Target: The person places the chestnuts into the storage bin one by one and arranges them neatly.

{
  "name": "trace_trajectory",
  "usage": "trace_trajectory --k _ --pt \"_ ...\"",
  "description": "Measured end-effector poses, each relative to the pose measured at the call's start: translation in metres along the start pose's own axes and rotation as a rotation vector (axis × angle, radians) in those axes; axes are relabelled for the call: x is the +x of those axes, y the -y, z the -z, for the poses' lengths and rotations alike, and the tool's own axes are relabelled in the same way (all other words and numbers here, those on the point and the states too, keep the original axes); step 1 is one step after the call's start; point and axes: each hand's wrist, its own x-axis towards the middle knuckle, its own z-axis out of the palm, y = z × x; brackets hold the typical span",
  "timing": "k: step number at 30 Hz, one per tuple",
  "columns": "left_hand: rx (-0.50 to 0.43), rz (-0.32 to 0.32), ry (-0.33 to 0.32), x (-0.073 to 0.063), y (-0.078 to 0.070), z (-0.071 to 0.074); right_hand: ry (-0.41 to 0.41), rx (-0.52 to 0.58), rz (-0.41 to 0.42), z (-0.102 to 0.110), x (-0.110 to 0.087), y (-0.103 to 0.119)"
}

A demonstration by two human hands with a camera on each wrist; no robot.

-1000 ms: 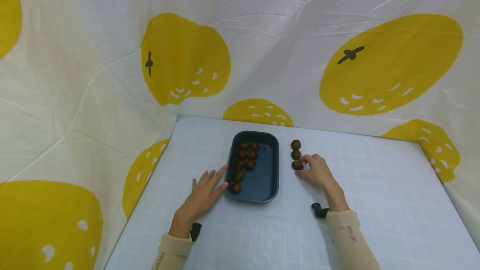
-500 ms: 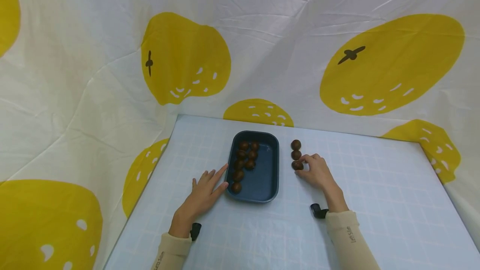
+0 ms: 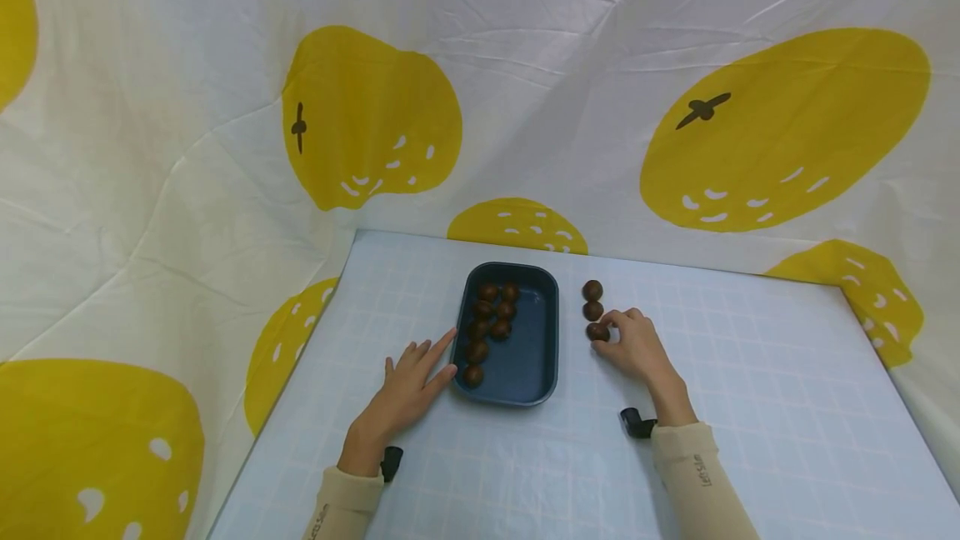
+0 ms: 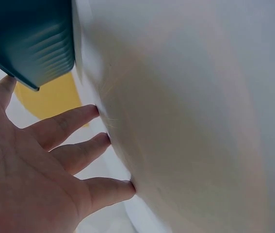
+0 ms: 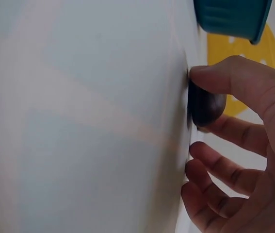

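My right hand (image 3: 636,347) pinches a small, shiny dark brown ball (image 3: 597,332) between thumb and index finger, down at the table surface. In the right wrist view this ball (image 5: 208,104) looks rounded on top, and the other fingers rest near the table. Just beyond it, two similar brown balls (image 3: 592,301) sit in a row. My left hand (image 3: 408,386) lies spread at the left side of a dark blue tray (image 3: 536,365), with index finger and thumb touching its rim. Several brown balls (image 3: 477,351) stand inside the tray, along its left half.
A pale blue checked cloth covers the table (image 3: 787,390). White sheeting with yellow fruit prints (image 3: 783,132) hangs behind and to the left. Each wrist wears a small black camera (image 3: 637,423).
The pinched ball has shifted slightly right and nearer, so a little more space shows between it and the row. My left hand and the tray have stayed put.
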Motion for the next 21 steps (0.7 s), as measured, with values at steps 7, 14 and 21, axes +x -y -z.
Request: trace_trajectory --k 7,14,21 --pt "-0.004 -0.011 -0.009 0.0 0.001 0.0 -0.007 0.027 0.01 0.005 -0.004 0.004" --pt "0.006 -0.003 -0.004 0.0 -0.001 0.002 -0.01 0.085 0.026 0.01 -0.006 0.006" --pt "0.007 0.0 -0.005 -0.001 -0.002 0.001 -0.009 0.123 0.035 0.013 -0.009 0.013"
